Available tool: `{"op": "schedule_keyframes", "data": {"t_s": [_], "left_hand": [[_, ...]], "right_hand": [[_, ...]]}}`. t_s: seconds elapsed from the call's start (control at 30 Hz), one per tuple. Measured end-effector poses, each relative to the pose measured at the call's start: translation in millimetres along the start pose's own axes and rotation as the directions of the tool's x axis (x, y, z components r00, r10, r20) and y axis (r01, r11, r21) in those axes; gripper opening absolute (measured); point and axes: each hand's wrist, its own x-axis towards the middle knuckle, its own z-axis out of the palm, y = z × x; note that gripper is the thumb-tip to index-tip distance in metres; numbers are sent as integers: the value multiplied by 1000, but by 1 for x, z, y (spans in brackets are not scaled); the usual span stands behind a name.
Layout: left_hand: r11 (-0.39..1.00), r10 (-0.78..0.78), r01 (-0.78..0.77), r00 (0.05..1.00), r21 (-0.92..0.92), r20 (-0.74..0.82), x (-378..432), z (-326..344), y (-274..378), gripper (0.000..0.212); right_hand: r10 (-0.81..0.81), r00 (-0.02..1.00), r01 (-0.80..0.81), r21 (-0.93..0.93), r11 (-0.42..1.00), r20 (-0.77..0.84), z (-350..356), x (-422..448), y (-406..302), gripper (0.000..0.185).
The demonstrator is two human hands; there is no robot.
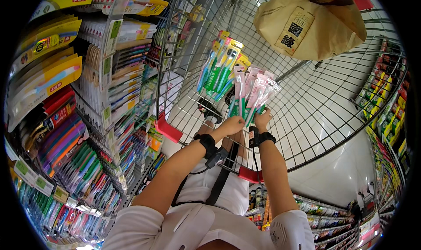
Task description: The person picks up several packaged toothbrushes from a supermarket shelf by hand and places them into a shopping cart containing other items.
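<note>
Both hands are over the near part of a wire shopping cart [315, 125]. My left hand [235, 125] has its fingers closed at the lower end of packaged toothbrushes with pink-and-white cards [258, 88]. At the right side of the same bunch, my right hand [263, 117] curls its fingers around the lower edge of the packs. Beyond them and to the left lie several green-and-yellow toothbrush packs [218, 69], partly overlapped by the pink ones. How many packs each hand holds cannot be told.
A tan bag [329, 29] with printed writing sits at the cart's far right. Racks of hanging toothbrush packs [128, 72] stand close on the left. More shelves of packaged goods [381, 95] line the right. Red plastic corners [167, 128] cap the cart's rim.
</note>
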Motion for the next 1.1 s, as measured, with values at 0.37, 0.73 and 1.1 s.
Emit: {"op": "schedule_keyframes", "data": {"t_s": [0.37,0.73,1.1], "left_hand": [[993,93,-97,992,-59,-80,-3,-2,-19,22],[979,164,-176,979,-102,-117,-39,-24,6,23],[930,351,-364,922,-56,-166,-107,-47,25,24]], "right_hand": [[-80,995,73,-116,991,-55,5,9,23,50],[-148,979,141,-60,988,-140,-33,-35,-16,43],[-366,845,342,-133,930,-389,-65,-59,-32,45]]}}
